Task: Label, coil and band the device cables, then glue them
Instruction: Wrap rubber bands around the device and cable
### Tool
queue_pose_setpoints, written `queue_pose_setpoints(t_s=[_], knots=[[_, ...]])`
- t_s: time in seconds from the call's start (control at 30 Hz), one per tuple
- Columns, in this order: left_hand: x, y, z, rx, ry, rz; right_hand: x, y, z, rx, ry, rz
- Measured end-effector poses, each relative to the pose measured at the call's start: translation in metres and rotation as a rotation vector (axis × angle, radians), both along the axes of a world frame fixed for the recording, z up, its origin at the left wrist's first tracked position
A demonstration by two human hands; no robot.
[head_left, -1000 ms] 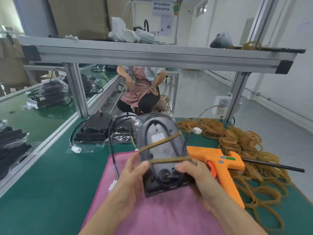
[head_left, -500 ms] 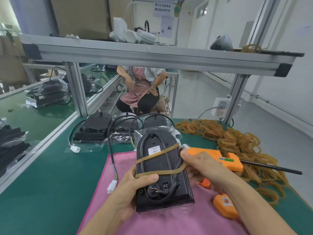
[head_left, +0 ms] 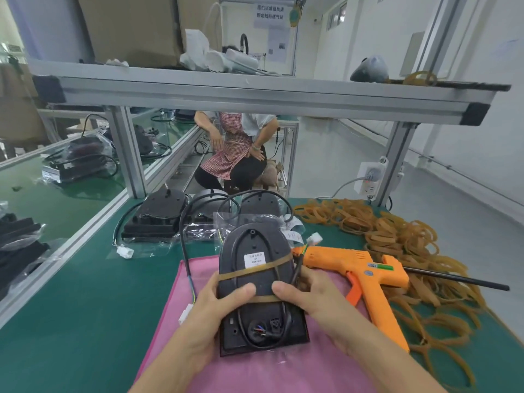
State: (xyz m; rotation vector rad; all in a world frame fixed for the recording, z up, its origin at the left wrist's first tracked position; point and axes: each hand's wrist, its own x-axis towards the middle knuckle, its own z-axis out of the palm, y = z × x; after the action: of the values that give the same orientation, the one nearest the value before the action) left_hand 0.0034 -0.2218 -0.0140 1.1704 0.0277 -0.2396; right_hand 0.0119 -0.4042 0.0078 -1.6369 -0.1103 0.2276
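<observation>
— What did you see from the head view?
— Both the left hand (head_left: 211, 313) and right hand (head_left: 309, 296) gripped the black plastic device (head_left: 256, 282) above the pink cloth (head_left: 175, 321).
— The risk?
— Its tan rubber band (head_left: 255, 272) looked liable to slip, freeing the black cable (head_left: 280, 316).

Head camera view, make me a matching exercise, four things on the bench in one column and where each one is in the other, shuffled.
Things:
1. black device
2. orange glue gun
3. loose rubber bands
4. pink cloth

Places:
A. spread on the green bench under the hands
B. piled at the far right of the bench
C. gripped by the left hand and the right hand
D. lying just right of the cloth

Pairs: 1-C, 2-D, 3-B, 4-A
</observation>
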Motion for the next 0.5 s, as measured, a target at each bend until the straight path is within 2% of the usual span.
queue_pose_setpoints(t_s=[0.17, 0.33, 0.5], knots=[[0.003, -0.007, 0.003, -0.009, 0.028, 0.088, -0.007, 0.0, -0.007, 0.1, 0.021, -0.028], [-0.004, -0.016, -0.004, -0.053, 0.078, 0.137, -0.01, -0.004, -0.012, 0.055, 0.061, 0.015], [-0.007, -0.019, -0.008, -0.01, 0.131, 0.128, -0.013, -0.007, -0.018, 0.022, 0.142, 0.021]])
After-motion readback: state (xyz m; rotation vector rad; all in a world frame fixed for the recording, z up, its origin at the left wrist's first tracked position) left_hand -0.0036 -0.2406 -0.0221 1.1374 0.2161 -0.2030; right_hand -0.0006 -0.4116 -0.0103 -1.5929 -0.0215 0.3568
